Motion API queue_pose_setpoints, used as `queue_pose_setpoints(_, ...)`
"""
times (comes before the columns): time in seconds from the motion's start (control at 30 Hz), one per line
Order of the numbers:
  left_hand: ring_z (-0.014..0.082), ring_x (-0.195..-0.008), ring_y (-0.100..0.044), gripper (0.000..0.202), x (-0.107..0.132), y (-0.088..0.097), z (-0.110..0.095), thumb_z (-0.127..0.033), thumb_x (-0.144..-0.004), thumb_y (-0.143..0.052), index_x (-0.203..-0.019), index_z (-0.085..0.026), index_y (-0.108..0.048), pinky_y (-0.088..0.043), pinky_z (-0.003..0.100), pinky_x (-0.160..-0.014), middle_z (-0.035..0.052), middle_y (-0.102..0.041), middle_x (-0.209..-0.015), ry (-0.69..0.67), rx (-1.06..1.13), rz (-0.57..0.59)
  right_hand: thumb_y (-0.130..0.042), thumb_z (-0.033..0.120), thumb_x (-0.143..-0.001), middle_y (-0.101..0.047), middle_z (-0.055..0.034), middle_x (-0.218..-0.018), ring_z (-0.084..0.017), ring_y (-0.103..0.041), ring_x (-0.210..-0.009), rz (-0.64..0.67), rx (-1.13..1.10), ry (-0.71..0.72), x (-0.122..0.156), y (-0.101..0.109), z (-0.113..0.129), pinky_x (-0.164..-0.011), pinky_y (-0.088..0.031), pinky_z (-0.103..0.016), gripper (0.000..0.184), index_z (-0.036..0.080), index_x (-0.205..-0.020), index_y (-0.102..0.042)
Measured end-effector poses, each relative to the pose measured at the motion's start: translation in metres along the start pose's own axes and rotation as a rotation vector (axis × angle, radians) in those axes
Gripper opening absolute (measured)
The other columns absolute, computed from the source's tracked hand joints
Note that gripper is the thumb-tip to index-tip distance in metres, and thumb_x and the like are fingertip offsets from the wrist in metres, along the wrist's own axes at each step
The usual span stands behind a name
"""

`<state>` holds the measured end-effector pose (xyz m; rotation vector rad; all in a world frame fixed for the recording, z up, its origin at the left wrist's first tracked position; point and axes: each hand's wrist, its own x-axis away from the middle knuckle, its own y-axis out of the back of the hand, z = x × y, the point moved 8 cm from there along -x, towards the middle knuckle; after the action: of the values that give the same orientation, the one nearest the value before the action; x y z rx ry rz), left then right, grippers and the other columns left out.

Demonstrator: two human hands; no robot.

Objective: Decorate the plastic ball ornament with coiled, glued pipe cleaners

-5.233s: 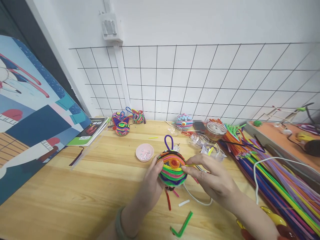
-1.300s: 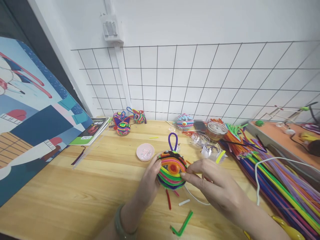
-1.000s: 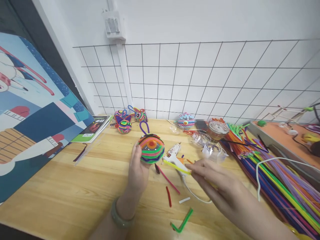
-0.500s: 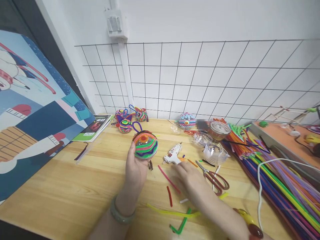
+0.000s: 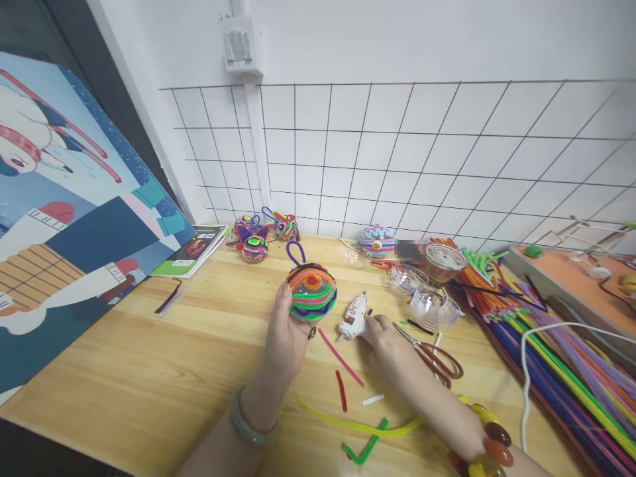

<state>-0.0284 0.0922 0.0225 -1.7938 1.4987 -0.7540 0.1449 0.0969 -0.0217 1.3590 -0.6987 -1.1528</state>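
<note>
My left hand [image 5: 287,338] holds up a clear ball wrapped in colourful pipe cleaners [image 5: 312,292], with a purple loop on top. Its fingers cup the ball from below and behind. My right hand [image 5: 386,339] rests on the wooden table [image 5: 149,371], fingers closing on the white hot glue gun [image 5: 354,317] that lies there. A long yellow pipe cleaner [image 5: 358,426] lies loose on the table near my right forearm, beside red, pink and green offcuts.
Red-handled scissors [image 5: 434,356] lie right of the glue gun. Clear half-shells [image 5: 432,306] and a spool jar [image 5: 440,261] stand behind. A big pile of pipe cleaners [image 5: 551,371] fills the right side. Finished balls [image 5: 255,247] sit by the wire-grid wall; a painted board [image 5: 64,218] leans at left.
My right hand dropped the yellow pipe cleaner on the table and moved to the glue gun. My left hand lifted the ball up and left, then brought it slightly right.
</note>
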Motion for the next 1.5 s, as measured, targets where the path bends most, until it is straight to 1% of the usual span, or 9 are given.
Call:
queue_pose_setpoints(0.17, 0.0227, -0.105, -0.064, 0.042, 0.0, -0.002, 0.001, -0.048, -0.081, -0.063, -0.112, -0.019, -0.06, -0.052, 0.038, -0.09, 0.0077, -0.07, -0.112, -0.04, -0.062, 0.083, -0.04, -0.004, -0.073, -0.061, -0.017, -0.101, -0.022, -0.066, -0.08, -0.08, -0.058, 0.023, 0.002, 0.025, -0.005, -0.075, -0.052, -0.03, 0.045, 0.01, -0.112, -0.058)
queue_pose_setpoints(0.3, 0.0236, -0.108, -0.063, 0.062, -0.001, -0.003, -0.001, -0.032, -0.064, -0.082, -0.117, -0.021, -0.053, -0.05, 0.036, -0.095, 0.0084, -0.066, -0.117, -0.127, -0.199, 0.129, -0.046, 0.007, -0.078, -0.059, -0.0138, -0.106, -0.024, -0.063, -0.092, -0.154, -0.13, 0.03, -0.005, 0.064, -0.021, -0.079, -0.052, -0.035, 0.039, 0.012, -0.115, -0.057)
queue_pose_setpoints(0.4, 0.0242, -0.107, -0.064, 0.069, 0.0, -0.006, -0.002, -0.022, -0.063, -0.083, -0.122, -0.023, -0.048, -0.052, 0.036, -0.093, 0.0095, -0.064, -0.121, -0.179, -0.305, 0.154, -0.053, 0.02, -0.081, -0.063, -0.0085, -0.103, -0.024, -0.062, -0.09, -0.276, -0.374, -0.023, -0.004, 0.098, -0.035, -0.08, -0.051, -0.038, 0.03, 0.017, -0.111, -0.059)
queue_pose_setpoints(0.53, 0.0257, -0.107, -0.064, 0.071, 0.004, -0.01, -0.004, -0.021, -0.064, -0.081, -0.125, -0.023, -0.045, -0.053, 0.037, -0.091, 0.0109, -0.062, -0.123, -0.198, -0.396, 0.138, -0.061, 0.041, -0.083, -0.066, -0.0037, -0.085, -0.021, -0.061, -0.07, -0.337, -0.661, -0.143, 0.011, 0.124, -0.04, -0.057, -0.051, -0.03, 0.027, 0.021, -0.101, -0.063)
queue_pose_setpoints(0.63, 0.0264, -0.106, -0.065, 0.07, 0.004, -0.009, -0.009, -0.021, -0.063, -0.081, -0.123, -0.023, -0.045, -0.052, 0.039, -0.093, 0.0112, -0.062, -0.122, -0.217, -0.437, 0.084, -0.062, 0.04, -0.084, -0.06, -0.0005, -0.067, -0.016, -0.054, -0.053, -0.272, -0.755, -0.054, 0.021, 0.134, -0.021, -0.042, -0.043, -0.024, 0.018, 0.022, -0.085, -0.064)
queue_pose_setpoints(0.7, 0.0261, -0.105, -0.066, 0.071, 0.003, -0.007, -0.012, -0.02, -0.062, -0.082, -0.122, -0.022, -0.045, -0.051, 0.039, -0.094, 0.0109, -0.063, -0.12, -0.226, -0.448, 0.058, -0.06, 0.038, -0.085, -0.059, -0.0002, -0.065, -0.015, -0.053, -0.052, -0.217, -0.787, 0.015, 0.026, 0.136, -0.007, -0.04, -0.042, -0.022, 0.017, 0.022, -0.081, -0.063)
queue_pose_setpoints(0.87, 0.0251, -0.107, -0.065, 0.071, -0.003, -0.003, -0.016, -0.019, -0.061, -0.083, -0.122, -0.023, -0.045, -0.049, 0.038, -0.095, 0.0104, -0.064, -0.119, -0.256, -0.467, 0.024, -0.052, 0.036, -0.091, -0.058, 0.0006, -0.065, -0.015, -0.058, -0.06, -0.069, -0.723, 0.159, 0.033, 0.131, 0.016, -0.054, -0.052, -0.023, 0.021, 0.022, -0.078, -0.06)
queue_pose_setpoints(1.3, 0.0281, -0.11, -0.063, 0.078, -0.002, -0.005, -0.017, -0.019, -0.057, -0.085, -0.125, -0.023, -0.045, -0.049, 0.039, -0.095, 0.0134, -0.059, -0.127, -0.271, -0.477, 0.018, -0.044, 0.034, -0.094, -0.062, 0.0003, -0.066, -0.014, -0.06, -0.058, -0.026, -0.554, 0.224, 0.033, 0.133, 0.033, -0.052, -0.051, -0.021, 0.029, 0.022, -0.071, -0.056)
queue_pose_setpoints(1.5, 0.0283, -0.11, -0.064, 0.08, -0.001, -0.006, -0.017, -0.018, -0.056, -0.085, -0.124, -0.024, -0.045, -0.05, 0.038, -0.095, 0.0134, -0.06, -0.127, -0.273, -0.454, 0.022, -0.046, 0.032, -0.095, -0.063, 0.0011, -0.068, -0.013, -0.059, -0.055, -0.014, -0.512, 0.239, 0.034, 0.13, 0.032, -0.049, -0.048, -0.021, 0.021, 0.023, -0.089, -0.063)
